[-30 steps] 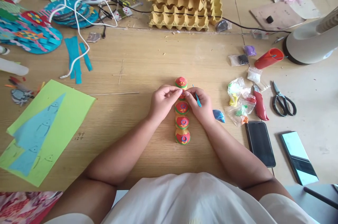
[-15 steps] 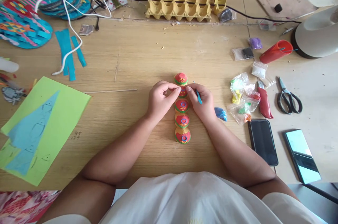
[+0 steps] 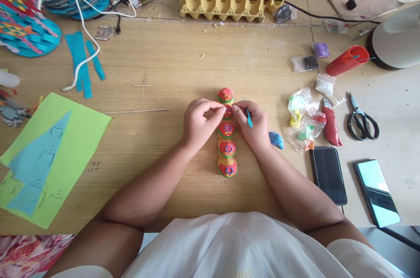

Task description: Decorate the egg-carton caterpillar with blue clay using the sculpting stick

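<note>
A column of red, green-rimmed egg-carton cups (image 3: 227, 148) runs toward me on the table; the lower three carry blue rings. My left hand (image 3: 202, 123) pinches at the left side of the second cup (image 3: 228, 113) from the top. What lies between its fingertips is too small to make out. My right hand (image 3: 252, 123) is at that cup's right side, thumb and forefinger together, with a small blue tool (image 3: 249, 118) held in its fingers. To its right lies a blue clay packet (image 3: 276, 140).
Clay bags (image 3: 305, 112), a red knife (image 3: 331, 125), scissors (image 3: 362, 120), a red cup (image 3: 344, 63) and two phones (image 3: 328, 175) lie at right. Egg cartons (image 3: 223, 5) stand at the back. Green paper (image 3: 78, 125), blue strips (image 3: 78, 61) and a white cable (image 3: 85, 29) are at left.
The view has shifted slightly. My right hand has moved a little away from the second cup, with the blue tool still in it; my left hand stays at the cup.
</note>
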A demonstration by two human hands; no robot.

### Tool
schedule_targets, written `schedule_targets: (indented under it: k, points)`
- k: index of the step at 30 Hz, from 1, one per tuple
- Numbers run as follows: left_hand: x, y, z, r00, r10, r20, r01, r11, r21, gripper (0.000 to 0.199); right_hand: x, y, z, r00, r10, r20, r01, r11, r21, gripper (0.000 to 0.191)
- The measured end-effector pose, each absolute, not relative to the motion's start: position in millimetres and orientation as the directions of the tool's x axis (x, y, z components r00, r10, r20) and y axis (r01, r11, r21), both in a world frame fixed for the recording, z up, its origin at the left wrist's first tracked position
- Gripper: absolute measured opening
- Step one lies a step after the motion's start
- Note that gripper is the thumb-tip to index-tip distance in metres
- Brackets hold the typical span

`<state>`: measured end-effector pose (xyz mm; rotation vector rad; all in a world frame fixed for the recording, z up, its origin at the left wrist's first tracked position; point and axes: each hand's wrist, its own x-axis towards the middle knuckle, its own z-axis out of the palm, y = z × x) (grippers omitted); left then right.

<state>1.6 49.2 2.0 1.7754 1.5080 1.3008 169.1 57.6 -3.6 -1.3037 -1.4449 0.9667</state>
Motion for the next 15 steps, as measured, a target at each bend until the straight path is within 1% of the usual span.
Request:
schedule_targets:
  k: [9, 15]
  points:
    - [2.1, 52.5, 0.1, -0.088, 0.943, 0.322, 0.474, -0.245, 0.846, 0.011, 168.0, 59.3, -2.5, 0.039, 0.993, 0.115, 0.244, 0.102, -0.964, 0.036]
    - [-0.4, 51.8, -2.8, -0.120, 0.947, 0.297, 0.450, -0.215, 0.867, 0.015, 174.4, 55.9, -3.4, 0.068, 0.994, 0.090, 0.186, 0.076, -0.980, 0.032]
